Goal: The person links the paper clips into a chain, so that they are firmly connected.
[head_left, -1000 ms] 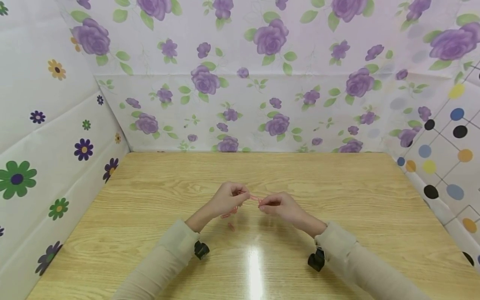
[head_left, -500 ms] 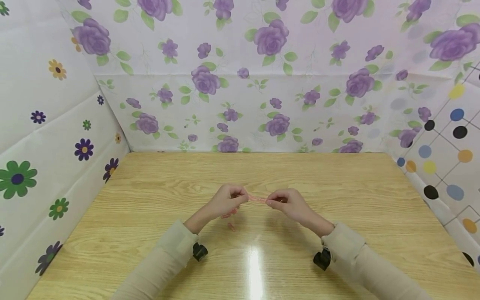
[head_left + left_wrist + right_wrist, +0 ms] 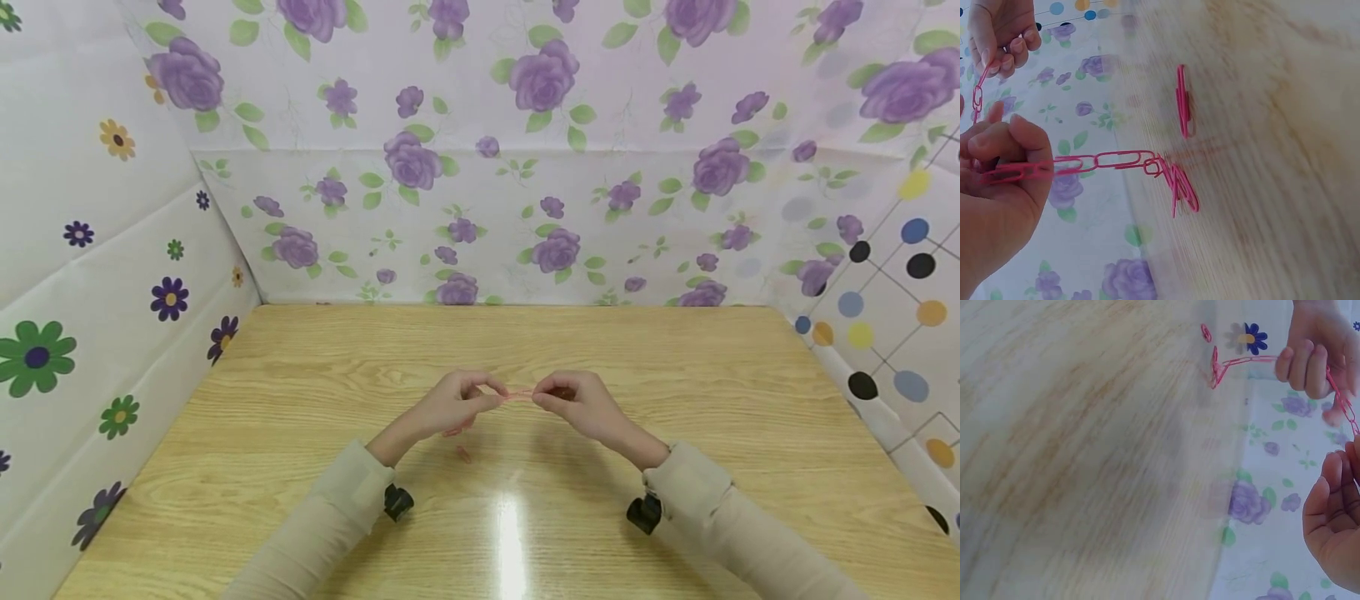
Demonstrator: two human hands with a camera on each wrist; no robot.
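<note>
A chain of pink paper clips (image 3: 519,394) is stretched between my two hands above the table. My left hand (image 3: 455,407) pinches it at its fingertips, and more of the chain (image 3: 1119,160) passes through the curled fingers and trails down to the tabletop. There it ends in a small bunch of paper clips (image 3: 1179,187). My right hand (image 3: 585,406) pinches the other end between thumb and forefinger; the fingers hide that end clip. One separate paper clip (image 3: 1183,103) lies on the table near the bunch, below my left hand in the head view.
The wooden table (image 3: 337,350) meets a flower-print back sheet (image 3: 480,225), with patterned sheets at left and right. Black wrist cameras sit at both cuffs, the left camera (image 3: 398,502) and the right camera (image 3: 645,514). A bright reflection shows on the near tabletop.
My right hand moved right, pulling the chain out straight, then rose slightly. The left fingertips have shifted right along the chain, so less of it shows between the hands than half a second ago.
</note>
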